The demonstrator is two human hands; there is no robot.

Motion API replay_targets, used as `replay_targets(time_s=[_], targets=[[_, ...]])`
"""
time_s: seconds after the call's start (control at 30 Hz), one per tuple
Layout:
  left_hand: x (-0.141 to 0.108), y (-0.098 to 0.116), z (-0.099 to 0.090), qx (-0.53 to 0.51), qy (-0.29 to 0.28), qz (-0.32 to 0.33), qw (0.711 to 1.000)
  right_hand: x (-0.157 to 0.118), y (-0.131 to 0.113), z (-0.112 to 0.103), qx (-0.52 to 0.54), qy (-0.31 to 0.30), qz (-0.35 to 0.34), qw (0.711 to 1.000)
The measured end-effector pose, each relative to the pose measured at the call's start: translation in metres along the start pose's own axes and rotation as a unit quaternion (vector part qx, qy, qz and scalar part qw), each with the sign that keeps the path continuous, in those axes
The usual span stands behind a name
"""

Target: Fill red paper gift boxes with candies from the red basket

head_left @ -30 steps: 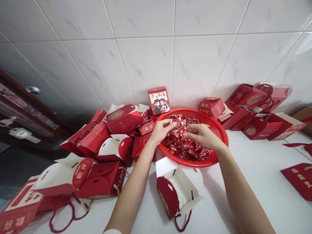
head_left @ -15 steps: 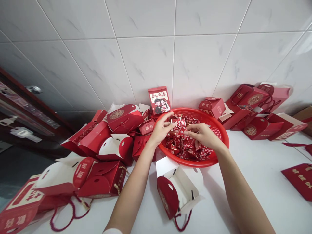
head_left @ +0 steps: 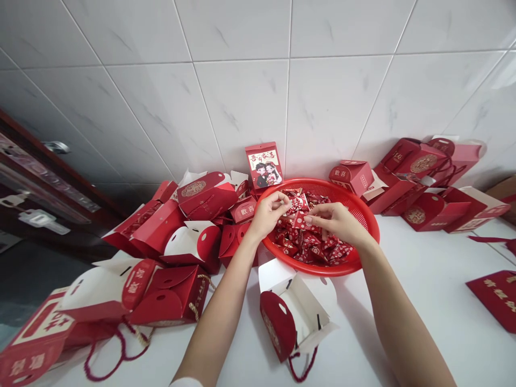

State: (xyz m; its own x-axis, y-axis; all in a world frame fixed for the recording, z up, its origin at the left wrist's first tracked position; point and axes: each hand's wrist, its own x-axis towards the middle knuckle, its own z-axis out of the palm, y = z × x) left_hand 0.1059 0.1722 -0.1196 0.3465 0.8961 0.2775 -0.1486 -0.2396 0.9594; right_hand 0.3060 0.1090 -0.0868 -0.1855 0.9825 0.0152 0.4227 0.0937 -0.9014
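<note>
A red plastic basket [head_left: 365, 252] holds a heap of red-and-white wrapped candies [head_left: 314, 252]. Both hands are over the heap. My left hand [head_left: 268, 217] is closed, thumb and curled fingers pinching at the left edge of a wrapped candy [head_left: 299, 201] with white print. My right hand [head_left: 341, 224] pinches the end of a dotted red candy packet [head_left: 300, 220] just below it. Some of the right fingertips are hidden behind the hand. In front of the basket a gift box [head_left: 304, 309] stands with its flaps spread, its white inside showing and a dark red cord at its near end.
Several red gift boxes [head_left: 173, 295] crowd the left side, some with flaps up. More red boxes [head_left: 435, 207] stand at the right by the tiled wall [head_left: 242, 107]. A small box with a cartoon couple [head_left: 265, 166] stands behind the basket. A red pouch [head_left: 494, 298] lies far right.
The left fingers have curled in more, and the printed candy shows more fully. The right hand has barely moved, and the dotted packet beneath its fingertips is flatter and clearer.
</note>
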Motion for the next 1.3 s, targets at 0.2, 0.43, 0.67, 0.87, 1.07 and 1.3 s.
replay_targets(time_s=[0.2,0.43,0.67,0.87,1.07,1.3], targets=[[-0.0012,0.0001,-0.0003,0.059,-0.012,-0.004,0.998,0.0004,-0.0024,-0.003,0.081,0.042,0.039,0.995],[-0.0045,0.0031,0.0015,0.118,-0.03,0.007,0.993,0.0002,-0.0029,-0.0021,0.144,0.007,0.075,0.987],[-0.0059,0.0038,0.0001,0.125,-0.076,0.029,0.989,0.0012,0.0,-0.0008,0.109,0.029,0.073,0.991],[-0.0058,0.0034,-0.0008,0.149,-0.072,0.048,0.985,0.0015,-0.0019,-0.0002,0.132,0.048,0.079,0.987],[-0.007,0.0055,-0.0007,0.139,-0.052,0.033,0.988,0.0004,-0.0039,0.0002,0.133,0.048,0.082,0.987],[-0.0074,0.005,0.0006,0.121,-0.057,0.048,0.99,-0.0001,-0.0023,0.0008,0.13,0.043,0.072,0.988]])
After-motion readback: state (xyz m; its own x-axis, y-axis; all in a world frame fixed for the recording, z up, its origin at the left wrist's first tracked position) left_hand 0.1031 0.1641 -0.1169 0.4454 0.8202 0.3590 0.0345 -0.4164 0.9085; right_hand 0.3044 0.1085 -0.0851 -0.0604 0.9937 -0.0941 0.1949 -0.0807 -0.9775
